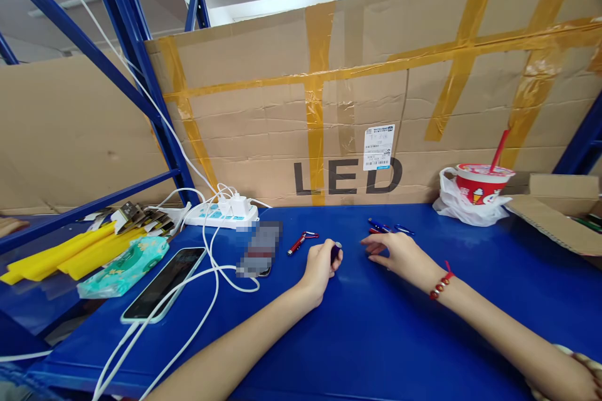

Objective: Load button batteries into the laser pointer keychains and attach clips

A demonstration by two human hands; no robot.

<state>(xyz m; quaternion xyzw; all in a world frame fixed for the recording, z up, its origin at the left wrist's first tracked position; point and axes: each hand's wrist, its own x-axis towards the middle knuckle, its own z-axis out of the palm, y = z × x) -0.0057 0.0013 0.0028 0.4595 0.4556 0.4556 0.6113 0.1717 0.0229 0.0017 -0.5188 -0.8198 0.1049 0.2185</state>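
My left hand (323, 268) is closed around a small dark blue cylinder (335, 252) with a silvery end, above the middle of the blue table. To its right, my right hand (392, 252) has its fingers apart with nothing visible between them, close to a few small blue and red metallic pieces (379, 225). Another blue piece (404, 229) lies just behind that hand. A red metallic cylinder (296, 244) with a silvery clip rests on the table, left of and behind my left hand.
White cables run from a power strip (223, 215) past a phone (164, 285) at left. Yellow items (70, 254) and a teal tissue pack (123, 266) lie beyond. A red cup (482, 183) in a plastic bag and an open cardboard box (555, 219) stand at right.
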